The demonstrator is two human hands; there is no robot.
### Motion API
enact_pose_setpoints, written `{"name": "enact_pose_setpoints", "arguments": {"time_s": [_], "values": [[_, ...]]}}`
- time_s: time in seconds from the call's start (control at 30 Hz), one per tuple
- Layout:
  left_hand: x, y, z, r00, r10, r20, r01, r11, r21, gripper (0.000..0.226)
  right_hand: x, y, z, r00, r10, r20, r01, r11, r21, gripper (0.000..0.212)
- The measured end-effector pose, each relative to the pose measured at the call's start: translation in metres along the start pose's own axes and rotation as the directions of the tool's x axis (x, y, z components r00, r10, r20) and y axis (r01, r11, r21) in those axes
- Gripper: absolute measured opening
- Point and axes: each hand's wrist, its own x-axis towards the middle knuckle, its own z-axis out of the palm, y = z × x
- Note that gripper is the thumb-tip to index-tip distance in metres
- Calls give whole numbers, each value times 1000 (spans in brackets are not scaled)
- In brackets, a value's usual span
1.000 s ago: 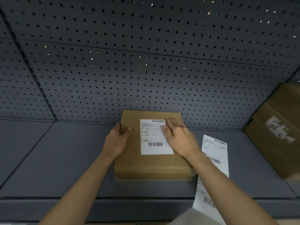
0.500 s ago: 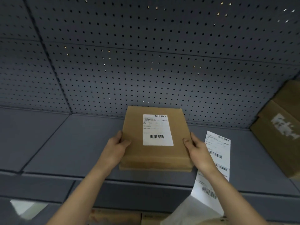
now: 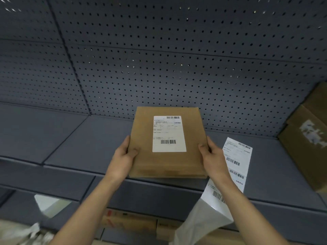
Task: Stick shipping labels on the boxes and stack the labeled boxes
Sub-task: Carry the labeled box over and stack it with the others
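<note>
A flat brown cardboard box (image 3: 145, 161) sits in the middle of the head view, above the grey shelf (image 3: 74, 145). A white shipping label (image 3: 169, 134) with barcodes is stuck on its top face. My left hand (image 3: 122, 160) grips the box's left edge, thumb on top. My right hand (image 3: 213, 159) grips the right edge the same way. The box's near end is tilted up off the shelf.
A strip of white shipping labels (image 3: 235, 163) lies on the shelf to the right and hangs over its front edge. A large brown carton (image 3: 307, 138) stands at the far right. A perforated grey back panel (image 3: 159, 59) rises behind. More cartons (image 3: 129, 221) sit below the shelf.
My right hand left the label, which it was pressing, and took the box's right edge. Both hands have lifted the box slightly and the view has shifted left and down.
</note>
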Motion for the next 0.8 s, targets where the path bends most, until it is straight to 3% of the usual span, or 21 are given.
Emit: {"name": "enact_pose_setpoints", "arguments": {"time_s": [0.17,0.27,0.5,0.63,0.8], "values": [[-10,2,6,998,51,46,-50,998,-25,50,-29,-10,-15,997,-35,-69,37,999,24,39],[-15,6,14,989,119,90,-114,992,-57,50,-57,-19,-23,977,-81,-199,90,995,34,28],[-39,12,24,947,198,252,-165,975,-145,56,-132,-21,-31,879,-52,-474,61,998,3,30],[-61,14,47,894,229,385,-191,972,-136,56,-183,-7,-50,788,22,-616,-35,999,-10,47],[-104,23,103,779,258,572,-204,966,-159,53,-246,13,-96,621,78,-780,-108,994,13,47]]}}
